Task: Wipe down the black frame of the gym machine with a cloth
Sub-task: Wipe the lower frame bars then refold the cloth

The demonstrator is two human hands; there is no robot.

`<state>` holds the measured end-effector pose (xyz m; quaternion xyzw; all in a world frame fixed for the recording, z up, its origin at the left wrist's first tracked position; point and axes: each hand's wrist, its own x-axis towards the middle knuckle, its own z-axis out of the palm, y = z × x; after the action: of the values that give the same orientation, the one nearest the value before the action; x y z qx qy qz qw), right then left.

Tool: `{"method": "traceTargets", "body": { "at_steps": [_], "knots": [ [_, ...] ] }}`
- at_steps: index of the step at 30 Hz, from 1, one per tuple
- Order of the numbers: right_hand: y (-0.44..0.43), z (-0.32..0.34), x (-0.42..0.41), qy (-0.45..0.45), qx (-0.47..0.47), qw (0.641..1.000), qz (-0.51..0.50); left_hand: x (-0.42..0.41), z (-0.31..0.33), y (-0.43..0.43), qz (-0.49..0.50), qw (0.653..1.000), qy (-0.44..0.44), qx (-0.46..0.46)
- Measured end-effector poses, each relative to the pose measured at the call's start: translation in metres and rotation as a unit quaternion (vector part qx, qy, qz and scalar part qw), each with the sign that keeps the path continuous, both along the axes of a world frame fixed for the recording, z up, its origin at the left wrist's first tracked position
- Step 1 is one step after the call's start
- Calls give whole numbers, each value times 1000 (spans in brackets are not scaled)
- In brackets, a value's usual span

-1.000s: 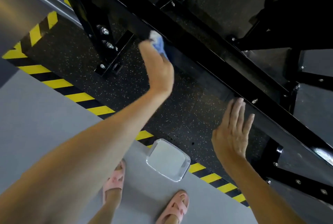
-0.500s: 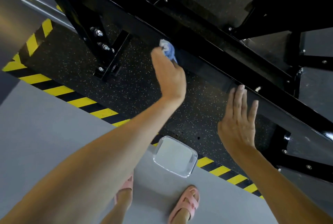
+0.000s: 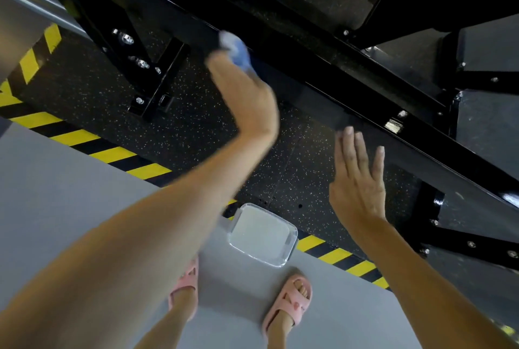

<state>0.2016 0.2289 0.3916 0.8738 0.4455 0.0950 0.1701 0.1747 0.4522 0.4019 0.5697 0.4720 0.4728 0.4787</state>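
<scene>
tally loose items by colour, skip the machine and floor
Blue: 1 (cloth)
Pink: 2 (left sandal, right sandal)
Clear: 1 (tub)
Total: 4

Both arms are bare up to the frame's edge: the left forearm [image 3: 157, 236] and the right forearm [image 3: 421, 278]. The left grip [image 3: 244, 96] is smeared by motion, so its detail cannot be told. The feet wear pale pink moulded slide sandals with broad straps. The right sandal [image 3: 292, 301] is open-toed. The left sandal [image 3: 184, 284], half hidden, is probably alike.
</scene>
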Motion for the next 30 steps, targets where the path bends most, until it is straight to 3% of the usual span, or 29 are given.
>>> {"method": "traceTargets", "body": {
  "at_steps": [4,6,9,13,15,19,21,25,27,30],
  "knots": [
    [-36,-3,-8,-5,41,997,-72,14,7,-133,-208,977,53,-17],
    [-51,-1,-1,4,52,994,-99,10,8,-141,-254,967,22,4],
    [-69,-1,16,26,51,994,-91,8,5,-85,-121,991,-28,42],
    [-91,-2,32,42,38,997,-59,40,9,-63,125,991,26,-30],
    [-101,1,40,35,30,998,-41,58,9,-129,76,997,14,-23],
    [-117,5,56,3,-24,1000,10,46,2,-236,-211,975,51,42],
    [-121,5,62,20,-28,999,24,37,1,-211,-199,978,38,57],
    [-121,0,65,22,-3,999,36,33,7,-118,-18,1000,21,7],
    [-122,-3,62,16,14,999,33,46,6,-122,40,999,31,6],
    [-130,-7,54,6,23,1000,4,62,3,-207,-52,998,45,9]
  ]
}}
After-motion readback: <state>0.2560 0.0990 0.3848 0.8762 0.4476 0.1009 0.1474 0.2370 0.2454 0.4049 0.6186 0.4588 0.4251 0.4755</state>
